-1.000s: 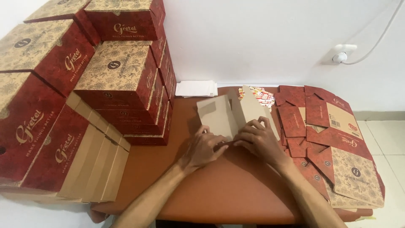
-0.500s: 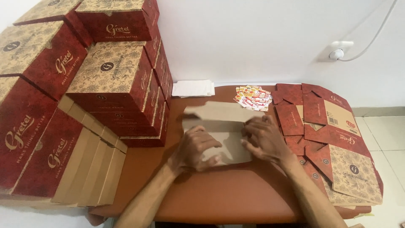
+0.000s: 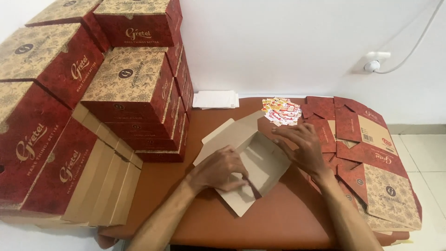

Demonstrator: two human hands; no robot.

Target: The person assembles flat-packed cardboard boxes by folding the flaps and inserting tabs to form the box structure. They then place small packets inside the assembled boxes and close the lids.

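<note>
Both hands work on a half-folded cardboard box (image 3: 246, 158) lying on the brown table (image 3: 288, 218). The left hand (image 3: 220, 169) presses a flap with bent fingers, and the right hand (image 3: 302, 148) rests open on the side wall. It seems the folding step; the next move probably needs the walls raised and the flaps tucked.

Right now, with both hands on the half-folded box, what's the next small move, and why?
Probably press the near flap up and in with the left hand. The box lies open on the table, walls only partly raised, and that flap lies flat by the left fingers. The right hand rests on the far wall and could steady it.
</note>
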